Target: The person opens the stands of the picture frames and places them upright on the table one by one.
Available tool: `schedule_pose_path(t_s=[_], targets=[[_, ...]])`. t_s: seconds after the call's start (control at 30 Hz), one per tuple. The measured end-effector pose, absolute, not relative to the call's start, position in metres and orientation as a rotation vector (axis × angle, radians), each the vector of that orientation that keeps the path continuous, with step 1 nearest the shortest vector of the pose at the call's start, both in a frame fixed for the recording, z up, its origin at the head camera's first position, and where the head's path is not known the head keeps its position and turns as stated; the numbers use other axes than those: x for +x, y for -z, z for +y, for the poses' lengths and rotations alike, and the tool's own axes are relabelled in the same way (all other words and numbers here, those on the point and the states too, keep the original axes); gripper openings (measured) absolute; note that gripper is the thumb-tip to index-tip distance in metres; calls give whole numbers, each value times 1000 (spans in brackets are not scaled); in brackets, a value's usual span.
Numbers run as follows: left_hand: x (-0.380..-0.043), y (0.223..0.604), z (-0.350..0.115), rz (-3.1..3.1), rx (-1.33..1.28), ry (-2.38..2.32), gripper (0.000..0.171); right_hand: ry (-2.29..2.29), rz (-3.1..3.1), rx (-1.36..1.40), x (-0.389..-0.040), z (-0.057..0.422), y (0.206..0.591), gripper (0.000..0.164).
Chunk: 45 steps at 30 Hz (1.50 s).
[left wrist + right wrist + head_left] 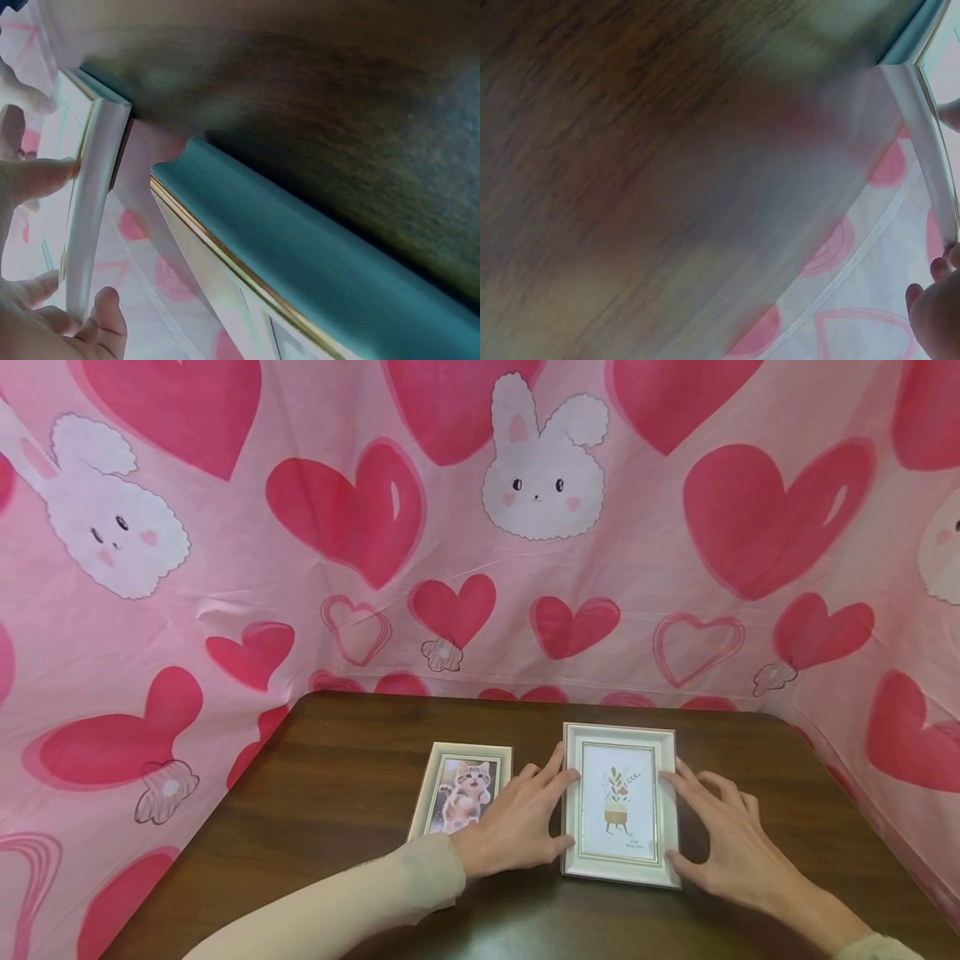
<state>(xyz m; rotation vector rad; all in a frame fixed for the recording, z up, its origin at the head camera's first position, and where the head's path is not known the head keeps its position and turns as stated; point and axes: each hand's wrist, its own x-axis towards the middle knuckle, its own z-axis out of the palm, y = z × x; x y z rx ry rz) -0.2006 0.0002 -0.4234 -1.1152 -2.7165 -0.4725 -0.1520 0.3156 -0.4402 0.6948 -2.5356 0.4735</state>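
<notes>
A white picture frame (pixel 618 872) with a print of a potted plant stands at the right of centre on the brown table. My left hand (pixel 517 818) holds its left side, thumb low and fingers higher along the edge. On the opposite side my right hand (pixel 723 839) grips the right edge in the same way. In the left wrist view the side of this frame (pixel 94 195) shows between thumb and fingers. Just left of it is a smaller cream frame (pixel 442 768) with a kitten picture, its lower right part hidden behind my left hand and forearm.
The dark wooden table (pixel 337 785) has rounded far corners. A pink cloth (pixel 450 552) printed with hearts and rabbits hangs around its back and sides. Close to the left wrist camera runs the side of the kitten frame (pixel 300 240).
</notes>
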Motion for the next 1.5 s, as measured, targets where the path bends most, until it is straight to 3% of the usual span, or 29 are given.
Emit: schedule_pose_path(t_s=[1.2,1.5], targets=[[-186,420,2,-2646,-1077,493,82,-461,-2491,695,-143,316,438,117],[-184,422,0,-2556,-1115,596,67,-473,-2493,687,-139,316,438,117]])
